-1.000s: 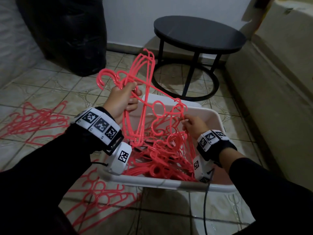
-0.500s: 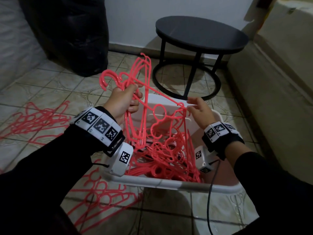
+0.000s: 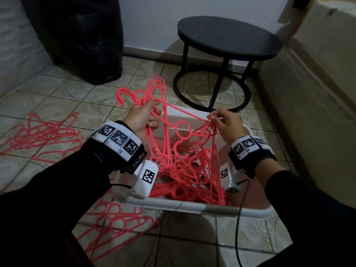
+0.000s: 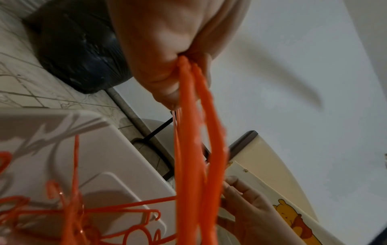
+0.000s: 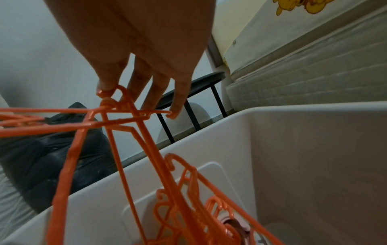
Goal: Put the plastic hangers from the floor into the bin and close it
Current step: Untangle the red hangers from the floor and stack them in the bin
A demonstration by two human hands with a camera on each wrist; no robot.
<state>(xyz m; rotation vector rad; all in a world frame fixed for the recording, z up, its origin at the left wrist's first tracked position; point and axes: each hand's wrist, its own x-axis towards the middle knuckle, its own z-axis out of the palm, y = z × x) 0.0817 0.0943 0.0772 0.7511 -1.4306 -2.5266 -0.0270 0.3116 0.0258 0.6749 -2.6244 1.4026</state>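
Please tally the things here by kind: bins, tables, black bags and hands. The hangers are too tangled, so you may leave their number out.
white bin: 1
round black table: 1
black bag: 1
hands: 2, the left hand and the right hand
hangers: many, tangled, not countable
Total without hangers: 5

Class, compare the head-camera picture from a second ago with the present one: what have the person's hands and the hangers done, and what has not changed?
The right hand rose from low among the hangers in the bin to its far rim and now pinches the corner of a hanger. The left hand still grips its bundle of hangers above the bin. Hangers on the floor and the round table stayed put.
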